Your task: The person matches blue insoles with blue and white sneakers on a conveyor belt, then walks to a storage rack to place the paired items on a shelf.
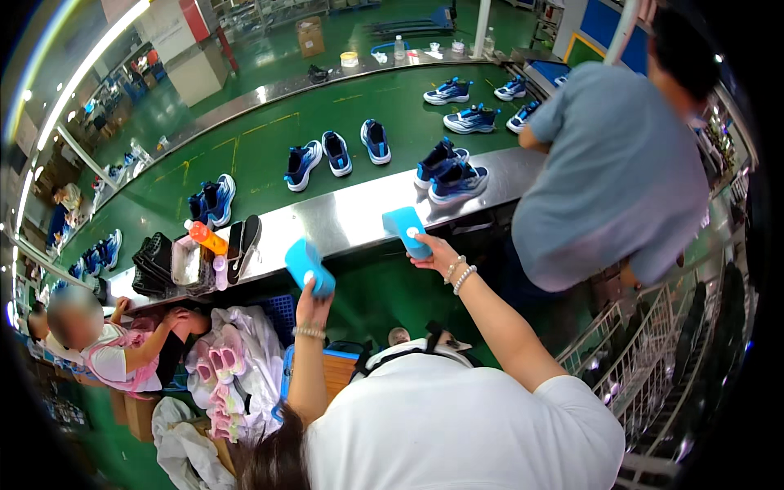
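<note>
My left hand (pixel 313 308) grips a bright blue insole (pixel 308 266), held upright in front of the bench's metal edge. A matching blue insole (pixel 404 229) with a round pale spot is in my right hand (pixel 438 256), its top bent over. Beyond my right hand, a pair of navy-and-white sneakers (pixel 457 183) stands on the metal ledge (pixel 343 210). Farther off, a few more sneakers (pixel 304 166) sit apart on the green conveyor belt (pixel 269 151).
Left on the ledge are a box (pixel 190 263), an orange bottle (pixel 207 238) and dark insoles (pixel 152 265). A co-worker (pixel 612 171) stands close on the right; another person (pixel 122 347) sits at left. Pink shoes (pixel 228 357) lie on plastic; wire racks (pixel 645 367) stand right.
</note>
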### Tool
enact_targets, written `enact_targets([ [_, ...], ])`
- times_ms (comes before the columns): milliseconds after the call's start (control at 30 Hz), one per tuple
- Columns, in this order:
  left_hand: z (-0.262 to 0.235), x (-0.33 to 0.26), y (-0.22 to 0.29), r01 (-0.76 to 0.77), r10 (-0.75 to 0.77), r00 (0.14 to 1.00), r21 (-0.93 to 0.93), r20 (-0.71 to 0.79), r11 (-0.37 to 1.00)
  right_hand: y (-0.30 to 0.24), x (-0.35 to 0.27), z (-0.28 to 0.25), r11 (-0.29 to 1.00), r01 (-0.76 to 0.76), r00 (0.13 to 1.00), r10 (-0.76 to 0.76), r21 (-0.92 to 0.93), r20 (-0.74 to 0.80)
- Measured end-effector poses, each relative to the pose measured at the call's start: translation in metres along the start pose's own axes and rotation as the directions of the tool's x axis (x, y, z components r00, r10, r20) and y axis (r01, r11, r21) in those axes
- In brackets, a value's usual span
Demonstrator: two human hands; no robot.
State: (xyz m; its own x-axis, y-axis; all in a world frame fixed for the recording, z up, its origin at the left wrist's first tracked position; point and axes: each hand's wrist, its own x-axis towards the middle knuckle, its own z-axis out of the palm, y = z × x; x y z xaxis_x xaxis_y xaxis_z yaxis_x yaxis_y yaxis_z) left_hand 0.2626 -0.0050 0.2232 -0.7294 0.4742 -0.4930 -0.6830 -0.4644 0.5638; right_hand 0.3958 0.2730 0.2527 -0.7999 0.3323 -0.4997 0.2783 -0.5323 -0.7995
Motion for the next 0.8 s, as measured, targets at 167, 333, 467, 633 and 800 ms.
enact_targets([
  [167,0.090,0.107,0.002,0.043,-0.062,0.984,0.116,0.166,0.992,-0.018,0.076,-0.002,0.975,0.157,0.988,-0.156,0.154,-0.021],
  [333,0.090,0.187,-0.049,0.303,-0.331,0.943,0.346,0.024,0.888,0.039,0.165,-0.031,0.978,-0.205,0.969,0.207,0.023,-0.136],
  [467,0.056,0.217,-0.083,0.425,-0.508,0.861,0.503,0.033,0.753,0.038,0.174,-0.045,0.898,-0.354,0.935,0.347,-0.262,-0.076],
  [633,0.020,0.259,-0.054,0.381,-0.657,0.741,0.893,-0.141,0.239,-0.013,0.176,-0.055,0.095,-0.068,0.992,0.116,-0.993,-0.057],
  [800,0.035,0.320,0.051,-0.437,0.371,0.792,0.875,0.485,-0.210,-0.087,0.163,-0.040,0.219,-0.220,0.790,-0.531,-0.951,-0.306],
])
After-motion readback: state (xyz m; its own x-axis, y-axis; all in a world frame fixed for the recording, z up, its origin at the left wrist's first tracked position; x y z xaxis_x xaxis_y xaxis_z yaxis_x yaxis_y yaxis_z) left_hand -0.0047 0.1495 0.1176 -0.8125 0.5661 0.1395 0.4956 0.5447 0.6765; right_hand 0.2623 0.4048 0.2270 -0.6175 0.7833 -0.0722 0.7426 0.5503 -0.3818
